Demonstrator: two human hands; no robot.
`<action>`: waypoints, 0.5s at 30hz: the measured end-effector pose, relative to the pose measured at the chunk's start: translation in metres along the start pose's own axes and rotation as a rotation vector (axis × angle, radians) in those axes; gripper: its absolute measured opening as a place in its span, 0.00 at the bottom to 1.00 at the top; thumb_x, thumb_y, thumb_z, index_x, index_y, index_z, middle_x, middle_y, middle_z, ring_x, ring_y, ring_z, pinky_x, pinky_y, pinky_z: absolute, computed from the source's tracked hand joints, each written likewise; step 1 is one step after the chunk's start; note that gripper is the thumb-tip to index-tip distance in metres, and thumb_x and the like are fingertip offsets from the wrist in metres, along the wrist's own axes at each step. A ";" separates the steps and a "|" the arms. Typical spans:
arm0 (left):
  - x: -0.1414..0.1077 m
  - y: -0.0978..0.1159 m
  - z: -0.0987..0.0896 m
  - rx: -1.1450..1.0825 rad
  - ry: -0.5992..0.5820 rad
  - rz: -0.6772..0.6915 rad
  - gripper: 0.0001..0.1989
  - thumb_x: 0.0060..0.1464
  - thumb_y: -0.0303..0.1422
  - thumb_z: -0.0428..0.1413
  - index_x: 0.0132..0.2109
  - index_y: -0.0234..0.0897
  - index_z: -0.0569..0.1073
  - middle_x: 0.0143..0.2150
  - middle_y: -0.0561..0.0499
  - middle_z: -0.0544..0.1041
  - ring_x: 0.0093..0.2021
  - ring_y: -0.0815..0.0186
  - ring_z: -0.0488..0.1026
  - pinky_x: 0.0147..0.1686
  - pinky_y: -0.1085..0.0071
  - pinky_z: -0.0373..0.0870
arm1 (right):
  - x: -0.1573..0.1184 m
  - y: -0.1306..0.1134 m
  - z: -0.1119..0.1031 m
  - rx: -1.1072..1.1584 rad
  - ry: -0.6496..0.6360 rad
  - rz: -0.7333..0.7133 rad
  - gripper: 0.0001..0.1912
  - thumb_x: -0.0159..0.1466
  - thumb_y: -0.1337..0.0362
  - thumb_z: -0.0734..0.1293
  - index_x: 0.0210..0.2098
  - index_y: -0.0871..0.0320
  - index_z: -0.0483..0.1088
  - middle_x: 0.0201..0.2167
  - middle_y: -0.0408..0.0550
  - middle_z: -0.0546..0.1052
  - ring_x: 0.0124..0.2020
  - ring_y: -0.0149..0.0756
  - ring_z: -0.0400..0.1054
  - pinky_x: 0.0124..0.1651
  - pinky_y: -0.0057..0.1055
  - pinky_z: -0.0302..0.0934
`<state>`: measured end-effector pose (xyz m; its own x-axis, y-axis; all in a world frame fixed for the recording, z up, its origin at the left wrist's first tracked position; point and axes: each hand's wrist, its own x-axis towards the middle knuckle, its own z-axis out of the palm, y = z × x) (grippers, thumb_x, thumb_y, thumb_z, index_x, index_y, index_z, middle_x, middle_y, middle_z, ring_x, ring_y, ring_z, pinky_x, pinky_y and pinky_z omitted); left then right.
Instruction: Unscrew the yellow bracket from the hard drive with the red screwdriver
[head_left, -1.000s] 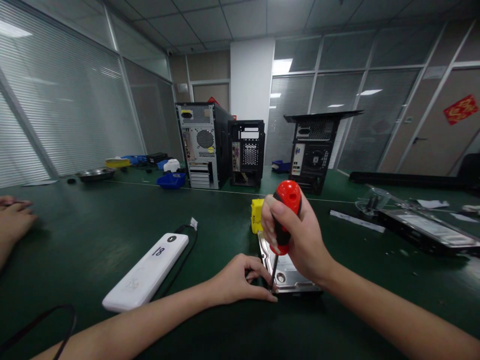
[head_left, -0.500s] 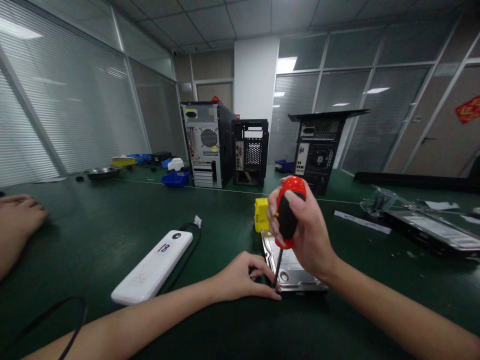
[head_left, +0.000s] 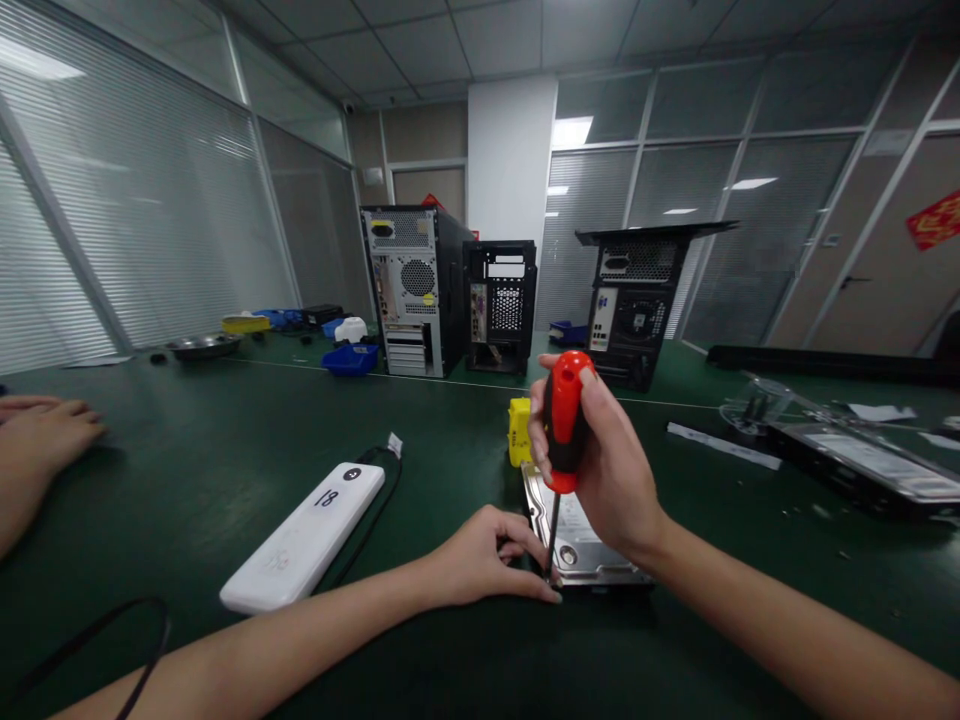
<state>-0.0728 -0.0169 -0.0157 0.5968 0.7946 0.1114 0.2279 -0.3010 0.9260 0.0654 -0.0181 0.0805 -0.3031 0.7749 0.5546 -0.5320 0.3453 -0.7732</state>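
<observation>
The right hand [head_left: 616,475], its fingers wrapped around the red-and-black screwdriver [head_left: 566,425], holds the shaft down at the near left corner of the hard drive [head_left: 592,557] on the green desk [head_left: 450,430], where the left hand [head_left: 487,560] curls beside the tip, whether pinching anything cannot be told.

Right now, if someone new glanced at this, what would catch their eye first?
Probably the red-and-black screwdriver, held nearly upright in the right hand, its tip by the hard drive's near left corner, close to the left hand's fingertips. Next might be the white power bank marked 18, lying left of the drive, then the three computer cases standing farther back on the green table.
</observation>
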 end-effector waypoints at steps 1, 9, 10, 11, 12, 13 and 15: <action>0.000 0.000 0.000 0.005 0.002 -0.002 0.12 0.41 0.33 0.67 0.35 0.32 0.80 0.27 0.56 0.67 0.26 0.74 0.54 0.26 0.75 0.51 | 0.000 0.000 0.000 0.003 0.005 -0.006 0.17 0.63 0.51 0.61 0.48 0.52 0.61 0.32 0.40 0.66 0.23 0.23 0.60 0.20 0.21 0.56; 0.000 0.000 -0.001 0.024 -0.004 0.005 0.12 0.41 0.34 0.66 0.35 0.32 0.79 0.29 0.55 0.69 0.26 0.74 0.55 0.26 0.75 0.51 | -0.003 -0.001 -0.001 -0.058 0.019 0.004 0.15 0.60 0.60 0.68 0.39 0.51 0.56 0.25 0.35 0.65 0.17 0.20 0.56 0.18 0.22 0.50; 0.000 0.000 -0.001 0.026 -0.005 0.009 0.13 0.41 0.35 0.66 0.35 0.32 0.79 0.29 0.56 0.68 0.26 0.74 0.55 0.26 0.75 0.51 | -0.003 0.000 -0.001 -0.061 0.018 0.005 0.14 0.61 0.60 0.67 0.38 0.52 0.56 0.25 0.35 0.65 0.17 0.20 0.56 0.18 0.22 0.50; 0.000 -0.001 -0.001 0.027 -0.004 0.011 0.13 0.41 0.35 0.67 0.35 0.32 0.79 0.28 0.56 0.67 0.26 0.74 0.55 0.26 0.75 0.51 | -0.003 0.000 -0.001 -0.060 0.016 0.004 0.13 0.61 0.60 0.67 0.37 0.53 0.56 0.25 0.36 0.65 0.18 0.20 0.56 0.18 0.22 0.51; 0.000 -0.001 -0.001 0.027 -0.002 0.009 0.13 0.41 0.35 0.67 0.35 0.32 0.80 0.27 0.56 0.67 0.26 0.74 0.55 0.26 0.75 0.52 | -0.003 0.000 0.000 -0.058 0.015 0.001 0.12 0.62 0.59 0.66 0.36 0.54 0.57 0.26 0.36 0.65 0.18 0.20 0.57 0.19 0.22 0.52; 0.000 -0.001 -0.001 0.026 0.000 0.006 0.13 0.41 0.35 0.67 0.35 0.32 0.80 0.27 0.57 0.66 0.26 0.74 0.55 0.26 0.75 0.52 | -0.003 0.000 0.000 -0.053 0.015 -0.005 0.11 0.62 0.58 0.66 0.35 0.54 0.58 0.26 0.37 0.65 0.19 0.20 0.58 0.20 0.22 0.53; 0.000 -0.001 0.000 0.021 0.002 -0.002 0.13 0.40 0.34 0.67 0.35 0.32 0.80 0.27 0.56 0.67 0.26 0.74 0.56 0.26 0.75 0.52 | -0.002 0.001 0.001 -0.026 0.021 -0.012 0.12 0.63 0.54 0.63 0.36 0.55 0.60 0.28 0.39 0.66 0.21 0.21 0.59 0.21 0.22 0.54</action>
<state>-0.0729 -0.0163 -0.0160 0.5947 0.7963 0.1106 0.2449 -0.3105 0.9185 0.0649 -0.0201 0.0786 -0.2804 0.7812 0.5577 -0.5149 0.3680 -0.7743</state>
